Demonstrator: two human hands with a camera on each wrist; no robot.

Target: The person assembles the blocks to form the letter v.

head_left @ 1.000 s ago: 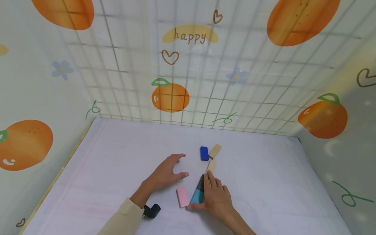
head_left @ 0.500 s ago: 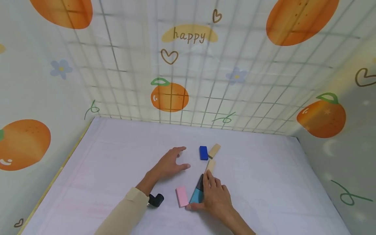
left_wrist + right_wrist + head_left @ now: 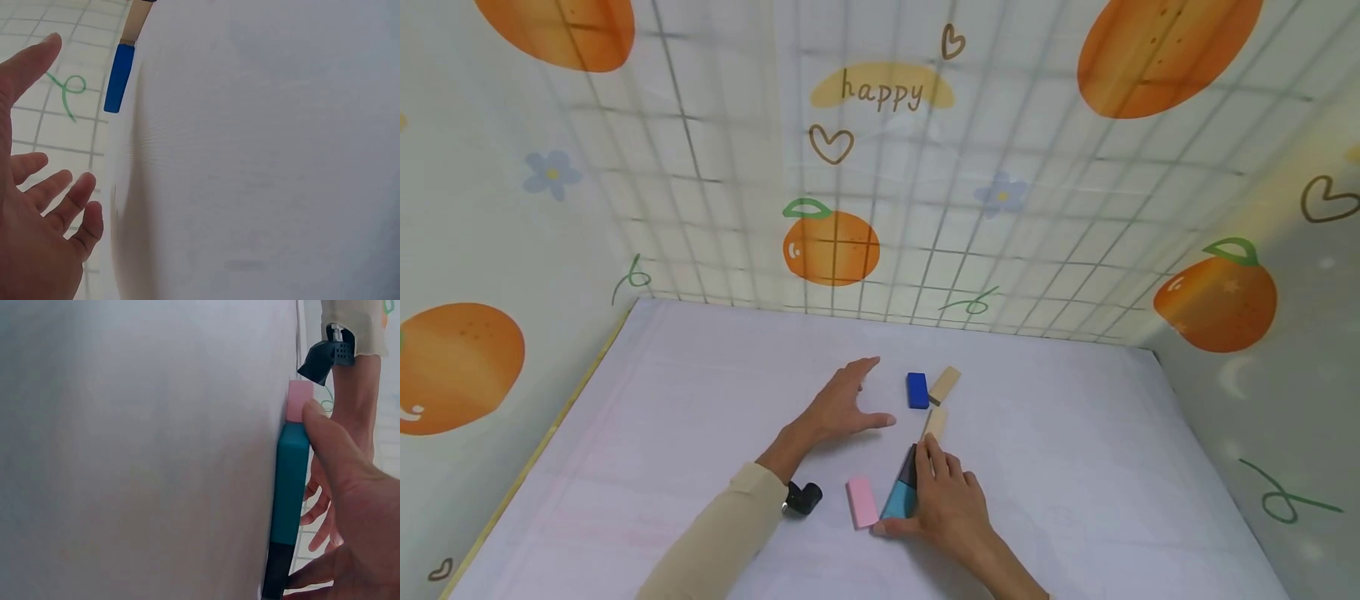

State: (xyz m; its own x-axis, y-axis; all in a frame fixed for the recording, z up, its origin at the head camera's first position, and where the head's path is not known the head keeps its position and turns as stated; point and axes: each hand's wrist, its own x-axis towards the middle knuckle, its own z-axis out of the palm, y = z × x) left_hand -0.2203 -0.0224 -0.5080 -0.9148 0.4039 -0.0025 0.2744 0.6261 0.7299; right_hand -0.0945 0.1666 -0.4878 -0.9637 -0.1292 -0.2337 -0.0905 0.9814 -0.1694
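Observation:
My right hand [image 3: 951, 500] lies along a teal block [image 3: 899, 502] and the black block [image 3: 908, 467] end to end with it. Its thumb is at the teal block's near end and its fingertips are by the black one's far end, so the pair sits between them; the hand hides their right side. A pink block [image 3: 862, 502] lies just left of the thumb. My left hand [image 3: 838, 404] hovers over the table with thumb and fingers spread, holding nothing. Nearest to it is a blue block [image 3: 917, 390], also in the left wrist view as a blue block [image 3: 119, 78].
One pale wooden block [image 3: 936, 423] lies beyond my right fingertips, and another wooden block [image 3: 945, 385] angles away beside the blue one. White cloth covers the table [image 3: 1075, 467]. A printed backdrop [image 3: 745, 208] stands behind it. A black wrist camera [image 3: 805, 498] sits under the left sleeve.
My left hand has moved forward and slightly right, toward the blue block, with its fingers still spread. The right hand and the blocks stay in place; the whole head view has shifted slightly.

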